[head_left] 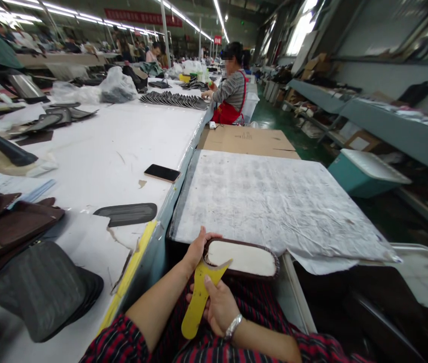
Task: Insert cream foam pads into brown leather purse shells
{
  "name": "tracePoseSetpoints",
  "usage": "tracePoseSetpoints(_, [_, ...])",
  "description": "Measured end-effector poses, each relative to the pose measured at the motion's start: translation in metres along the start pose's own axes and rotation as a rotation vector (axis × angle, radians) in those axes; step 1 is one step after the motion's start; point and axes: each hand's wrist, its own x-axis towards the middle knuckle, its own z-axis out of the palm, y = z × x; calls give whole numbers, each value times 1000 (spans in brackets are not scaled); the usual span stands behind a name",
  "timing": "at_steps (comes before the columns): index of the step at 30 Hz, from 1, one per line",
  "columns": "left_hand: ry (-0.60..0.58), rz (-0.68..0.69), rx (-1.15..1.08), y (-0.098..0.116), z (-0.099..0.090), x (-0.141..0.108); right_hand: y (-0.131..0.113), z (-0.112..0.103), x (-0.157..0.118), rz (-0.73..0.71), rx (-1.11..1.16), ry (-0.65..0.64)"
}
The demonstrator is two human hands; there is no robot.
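Note:
My left hand (197, 248) grips the near-left end of an oblong dark-brown piece like a shoe upper or sole part (244, 258), with a cream-white inside and a raised dark rim. In my right hand (222, 306) is a flat yellow template-like tool (198, 301), its upper end cut in a curved, two-pointed crescent. That crescent lies close to the left end of the brown piece, overlapping it in view; whether the two touch I cannot tell. Both hands are above my lap, right of the table edge. Part of the left fingers is hidden behind the piece.
On the white table (123, 141) lie a phone (162, 173), a grey sole (126, 214), stacked dark soles (43, 290) and brown leather pieces (17, 232). A cloth-covered board (266, 196) stands ahead. A bin with dark pieces (372, 302) is at right. A co-worker (232, 85) sits farther off.

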Motion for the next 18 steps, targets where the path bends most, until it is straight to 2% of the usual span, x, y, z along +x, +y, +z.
tracePoseSetpoints(3, [102,49,295,5,8,-1,0,-5,-1,4,33,2])
tracePoseSetpoints(10, [233,119,558,5,26,-5,2,-12,-4,-50,65,42])
tracePoseSetpoints(15, [288,146,532,4,35,-5,1,-15,-9,-100,-11,49])
tracePoseSetpoints(18, [280,152,392,2,27,-9,-3,-22,-18,-127,-77,-7])
